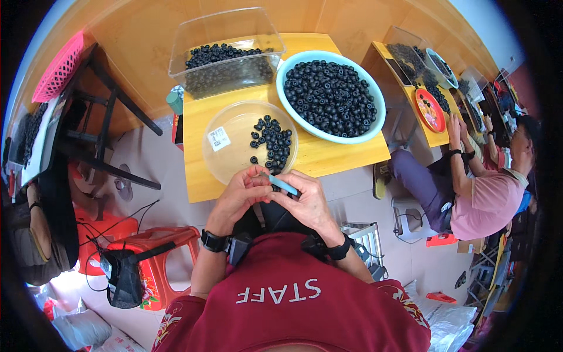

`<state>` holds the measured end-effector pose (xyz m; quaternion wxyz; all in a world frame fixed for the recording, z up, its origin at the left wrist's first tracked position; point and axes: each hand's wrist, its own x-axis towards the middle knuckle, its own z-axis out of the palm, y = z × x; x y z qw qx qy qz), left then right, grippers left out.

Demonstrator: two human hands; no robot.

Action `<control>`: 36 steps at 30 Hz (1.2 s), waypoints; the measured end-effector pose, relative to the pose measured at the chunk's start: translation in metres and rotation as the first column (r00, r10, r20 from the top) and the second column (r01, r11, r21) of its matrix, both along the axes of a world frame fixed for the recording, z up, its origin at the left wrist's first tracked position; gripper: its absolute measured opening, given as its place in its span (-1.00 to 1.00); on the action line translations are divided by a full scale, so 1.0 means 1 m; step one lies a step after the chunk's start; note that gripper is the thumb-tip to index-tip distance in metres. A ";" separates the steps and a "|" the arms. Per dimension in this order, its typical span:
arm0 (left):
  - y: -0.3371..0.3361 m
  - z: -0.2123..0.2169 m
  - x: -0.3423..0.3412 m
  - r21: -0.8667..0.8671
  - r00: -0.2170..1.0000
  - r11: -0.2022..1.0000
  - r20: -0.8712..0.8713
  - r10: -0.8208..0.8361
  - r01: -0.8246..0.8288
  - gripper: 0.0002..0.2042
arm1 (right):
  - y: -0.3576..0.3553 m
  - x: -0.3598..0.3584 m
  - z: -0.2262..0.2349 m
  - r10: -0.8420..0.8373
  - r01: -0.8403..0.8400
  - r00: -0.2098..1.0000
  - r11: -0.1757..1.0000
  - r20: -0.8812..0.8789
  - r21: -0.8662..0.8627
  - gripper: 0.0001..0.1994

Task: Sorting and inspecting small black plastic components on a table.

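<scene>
At the table's near edge my two hands meet. My right hand [308, 200] is closed round a slim tool with a light-blue handle [284, 185], which slants up toward the left fingers. My left hand [241, 192] is pinched at the tool's far end. Something small and dark shows between the fingertips, mostly hidden. Just beyond the hands lies a round, clear plastic lid or shallow tray [226, 158] with a white label. Loose black ring-shaped parts [274, 141] are scattered over its right side.
A pale-blue basin [379, 120] heaped with black parts stands at the right of the yellow table [352, 157]. Behind is a clear bin [226, 28] with more. Left are a black stool frame [108, 126] and red stools [155, 276]. A seated person [484, 202] works at right.
</scene>
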<state>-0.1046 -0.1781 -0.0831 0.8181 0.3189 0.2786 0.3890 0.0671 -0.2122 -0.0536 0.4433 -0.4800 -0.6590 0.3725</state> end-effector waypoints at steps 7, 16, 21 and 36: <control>-0.002 0.006 0.002 -0.002 0.998 0.998 -0.023 -0.059 0.059 -0.72 | -0.005 0.006 0.005 0.004 -0.004 1.000 1.000 0.029 0.006 -0.76; 0.021 -0.012 -0.024 0.312 0.868 0.943 -0.428 0.250 -0.117 -0.84 | 0.042 0.072 0.009 -0.321 0.312 0.897 0.947 0.304 0.080 -0.73; 0.025 -0.014 -0.028 0.372 0.790 0.920 -0.523 0.319 -0.124 -0.86 | 0.075 0.086 0.046 -0.517 0.475 0.851 0.834 0.097 0.282 -0.64; 0.048 -0.053 0.007 0.514 0.308 0.686 -0.858 0.412 0.515 -0.79 | 0.006 0.038 -0.034 -0.331 0.340 0.931 0.940 0.156 -0.039 -0.84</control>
